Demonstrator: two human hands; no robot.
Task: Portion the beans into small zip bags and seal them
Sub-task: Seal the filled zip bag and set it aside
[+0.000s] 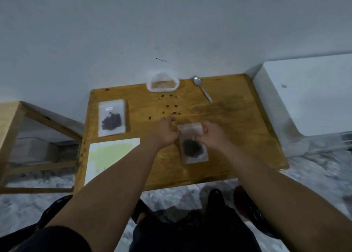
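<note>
Both hands pinch a small zip bag (192, 143) of dark beans near the table's (247, 130) front edge: left hand (164, 131) at its top left, right hand (211, 135) at its top right. A filled bag (112, 117) lies toward the left edge, a spoon (202, 88) near the back edge.

Dark beans (192, 149), amber wooden table (238, 122)

The left grip (164, 132) and right grip (211, 136) hide the zip bag's (192, 151) seal ends. The other bag's (112, 122) label (109, 108) is unreadably small.
</note>
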